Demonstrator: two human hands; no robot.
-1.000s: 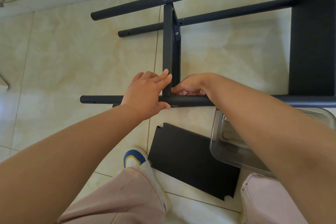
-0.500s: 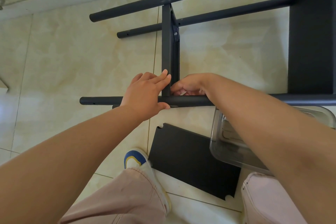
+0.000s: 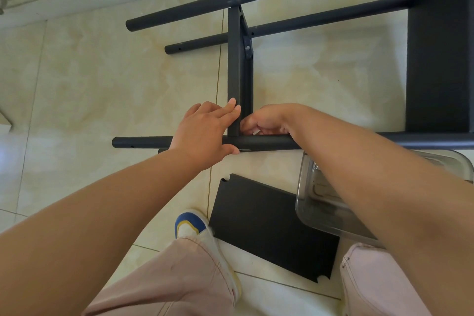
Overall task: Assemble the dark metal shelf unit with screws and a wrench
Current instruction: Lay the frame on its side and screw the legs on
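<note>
Fastening crossbar (image 3: 239, 72) to near pole (image 3: 266, 141). Left hand (image 3: 205, 133) spread, bracing joint; right hand (image 3: 266, 120) curled there, pinch unclear. Next: tightening, probably by wrench.

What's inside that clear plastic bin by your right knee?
The clear bin lies mostly under the right forearm. Through its wall only faint outlines of small parts show against the loose dark panel beneath it. Whether screws or the wrench are inside cannot be told.

A loose panel (image 3: 272, 231) lies on the floor (image 3: 102, 84) before the frame (image 3: 239, 72), a tub (image 3: 333, 213) overlapping its right.
</note>
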